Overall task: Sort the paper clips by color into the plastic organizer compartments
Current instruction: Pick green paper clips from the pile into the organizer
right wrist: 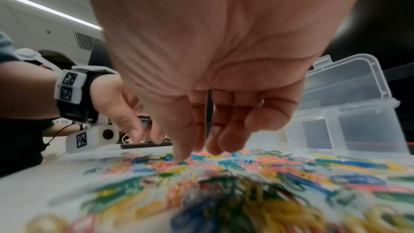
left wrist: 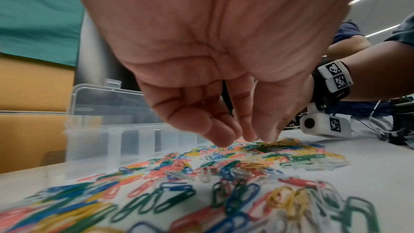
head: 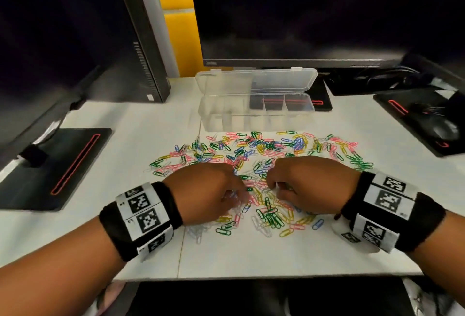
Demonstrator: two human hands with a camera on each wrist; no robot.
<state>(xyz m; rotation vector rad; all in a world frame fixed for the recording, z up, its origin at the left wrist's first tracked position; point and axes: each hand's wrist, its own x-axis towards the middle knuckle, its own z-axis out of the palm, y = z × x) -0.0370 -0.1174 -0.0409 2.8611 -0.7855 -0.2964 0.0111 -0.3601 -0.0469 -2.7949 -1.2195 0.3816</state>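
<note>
Colored paper clips (head: 264, 149) in green, yellow, pink, blue and white lie spread over the white table. Behind them stands the clear plastic organizer (head: 256, 124), its lid tipped back and no clips visible in its compartments. My left hand (head: 236, 197) hovers over the near part of the pile, with loosely curled fingers (left wrist: 219, 137) reaching down to the clips. My right hand (head: 274, 187) is close beside it, and one fingertip (right wrist: 181, 155) touches a green clip (right wrist: 183, 162). No clip is plainly held by either hand.
A monitor (head: 314, 13) and a black computer tower (head: 141, 38) stand at the back. A black monitor base (head: 57, 164) lies on the left, a mouse (head: 445, 129) on a black pad on the right. The table's front edge (head: 276, 275) runs just below my wrists.
</note>
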